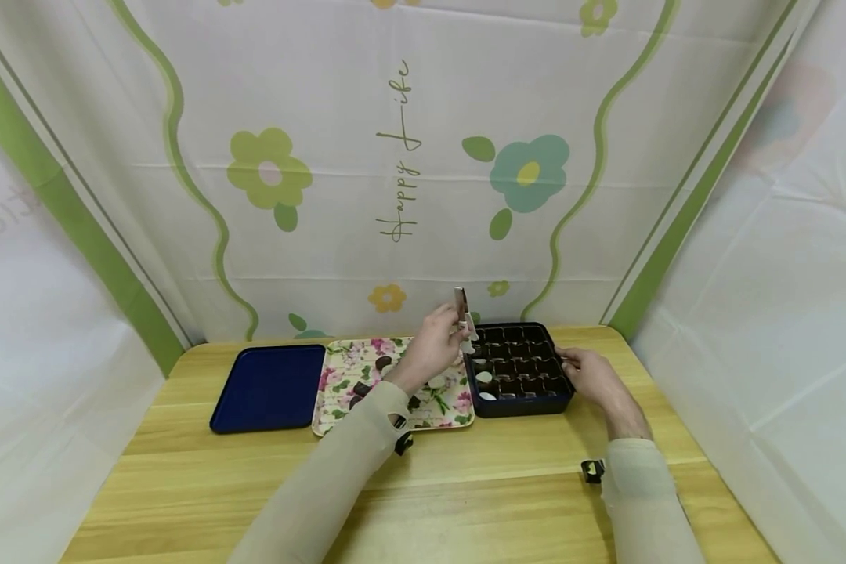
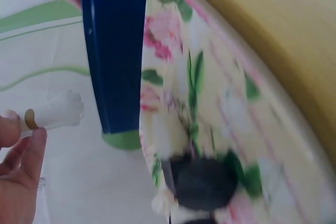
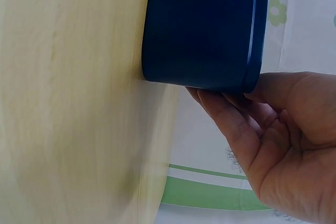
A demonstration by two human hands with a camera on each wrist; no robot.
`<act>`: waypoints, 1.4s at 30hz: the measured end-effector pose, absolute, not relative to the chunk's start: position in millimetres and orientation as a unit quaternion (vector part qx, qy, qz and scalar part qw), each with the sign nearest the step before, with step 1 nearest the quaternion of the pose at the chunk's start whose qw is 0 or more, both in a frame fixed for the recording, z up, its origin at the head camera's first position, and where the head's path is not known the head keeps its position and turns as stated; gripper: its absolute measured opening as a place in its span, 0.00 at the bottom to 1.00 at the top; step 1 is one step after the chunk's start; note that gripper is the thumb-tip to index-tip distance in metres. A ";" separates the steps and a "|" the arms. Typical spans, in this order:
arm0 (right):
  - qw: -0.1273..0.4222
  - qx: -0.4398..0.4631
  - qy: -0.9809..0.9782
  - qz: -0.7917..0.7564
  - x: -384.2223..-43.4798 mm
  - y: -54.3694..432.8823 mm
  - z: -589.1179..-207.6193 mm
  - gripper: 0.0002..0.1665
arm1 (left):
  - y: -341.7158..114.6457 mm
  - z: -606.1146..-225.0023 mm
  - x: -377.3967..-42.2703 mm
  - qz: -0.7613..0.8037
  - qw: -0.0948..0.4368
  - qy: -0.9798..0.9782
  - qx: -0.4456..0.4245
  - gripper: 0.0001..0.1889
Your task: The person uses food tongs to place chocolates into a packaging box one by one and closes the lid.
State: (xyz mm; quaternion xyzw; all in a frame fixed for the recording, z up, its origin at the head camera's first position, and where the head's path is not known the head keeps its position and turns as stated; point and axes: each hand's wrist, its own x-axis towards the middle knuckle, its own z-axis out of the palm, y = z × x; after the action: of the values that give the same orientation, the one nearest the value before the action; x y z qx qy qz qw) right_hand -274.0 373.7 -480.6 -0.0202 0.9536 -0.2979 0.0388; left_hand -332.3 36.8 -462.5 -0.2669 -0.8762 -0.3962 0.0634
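My left hand [image 1: 430, 348] grips what look like small tongs [image 1: 461, 301], with a shiny upper part and white lower ends. In the left wrist view, a white scalloped tip of the tongs [image 2: 60, 111] shows past the thumb and finger, beside a gold oval. The tips hang over the left edge of a dark blue box [image 1: 522, 407]. My right hand [image 1: 592, 380] holds this box at its right side, thumb at the rim and fingers against the wall. White pieces [image 1: 484, 377] sit in the left column of its brown divided insert [image 1: 525, 366].
A flowered tray [image 1: 437, 419] adjoins the box on the left, bearing several dark pieces [image 1: 361, 389] and pale ones. Farther left lies a flat blue lid [image 1: 271, 389]. All stand on a wooden table [image 1: 479, 493] with a printed curtain [image 1: 338, 235] behind.
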 end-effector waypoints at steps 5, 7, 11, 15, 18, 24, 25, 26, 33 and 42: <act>0.038 -0.020 0.957 -0.287 -273.5 374.1 -479.0 0.29 | 13.3 -458.7 -327.5 -0.395 0.056 -0.876 -0.272 0.07; 0.038 -0.020 0.958 -0.285 -273.8 374.1 -478.5 0.29 | 3.3 -458.1 -325.7 -0.385 0.054 -0.880 -0.274 0.07; 0.039 -0.019 0.957 -0.288 -274.8 373.9 -478.6 0.29 | -19.0 -458.7 -320.8 -0.372 0.050 -0.885 -0.276 0.07; 0.040 -0.019 0.957 -0.288 -275.3 374.4 -479.2 0.29 | -40.8 -462.7 -314.6 -0.354 0.051 -0.894 -0.272 0.06; 0.040 -0.018 0.956 -0.289 -275.1 374.7 -478.6 0.29 | -54.7 -466.1 -310.9 -0.330 0.056 -0.903 -0.270 0.06; 0.041 -0.019 0.957 -0.288 -275.4 374.3 -478.1 0.29 | -79.0 -470.0 -305.6 -0.308 0.050 -0.912 -0.265 0.08; 0.041 -0.019 0.956 -0.289 -275.2 374.1 -478.1 0.29 | -82.4 -470.6 -305.3 -0.309 0.049 -0.913 -0.264 0.07; 0.042 -0.020 0.956 -0.290 -274.9 373.8 -478.0 0.29 | -85.5 -471.8 -305.9 -0.310 0.049 -0.912 -0.264 0.07; 0.036 -0.024 0.956 -0.290 -273.9 374.2 -478.8 0.29 | -99.9 -482.3 -312.5 -0.307 0.048 -0.914 -0.263 0.09; 0.034 -0.024 0.955 -0.294 -273.0 372.4 -479.0 0.29 | -106.8 -493.2 -319.3 -0.294 0.031 -0.916 -0.270 0.10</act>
State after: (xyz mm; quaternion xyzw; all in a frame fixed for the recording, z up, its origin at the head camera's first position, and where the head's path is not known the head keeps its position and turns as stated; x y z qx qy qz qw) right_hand -273.0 372.4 -479.0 -0.0240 0.9549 -0.2939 0.0340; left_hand -319.3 -106.8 -493.2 -0.2702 -0.9164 -0.2936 0.0308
